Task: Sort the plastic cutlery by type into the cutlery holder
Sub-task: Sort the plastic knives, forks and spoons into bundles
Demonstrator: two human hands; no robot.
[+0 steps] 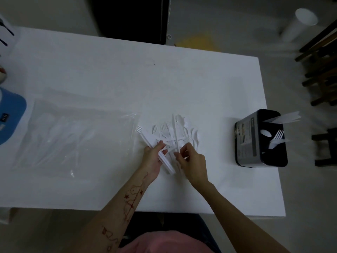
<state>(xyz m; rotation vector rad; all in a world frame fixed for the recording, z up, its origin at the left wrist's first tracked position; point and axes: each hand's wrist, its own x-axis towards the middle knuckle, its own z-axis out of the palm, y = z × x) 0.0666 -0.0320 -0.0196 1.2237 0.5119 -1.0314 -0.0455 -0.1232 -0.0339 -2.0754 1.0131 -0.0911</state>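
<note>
A loose pile of white plastic cutlery (pixel 175 132), forks, spoons and knives mixed, lies on the white table (pixel 109 73). My left hand (pixel 152 158) grips a stacked bundle of forks (pixel 147 137) that points up and left. My right hand (pixel 191 159) pinches a piece at the near edge of the pile; its type is hard to tell. At the table's right edge stands the black cutlery holder (pixel 246 141), with knives (pixel 286 118) in the far compartment, a spoon (pixel 266 132) in the middle and forks (pixel 278 138) beside it.
A clear plastic bag (pixel 73 136) lies flat on the left of the table. A blue object (pixel 11 114) sits at the left edge. Dark wooden furniture (pixel 321 70) and a white tube (pixel 299 24) stand on the floor at the right.
</note>
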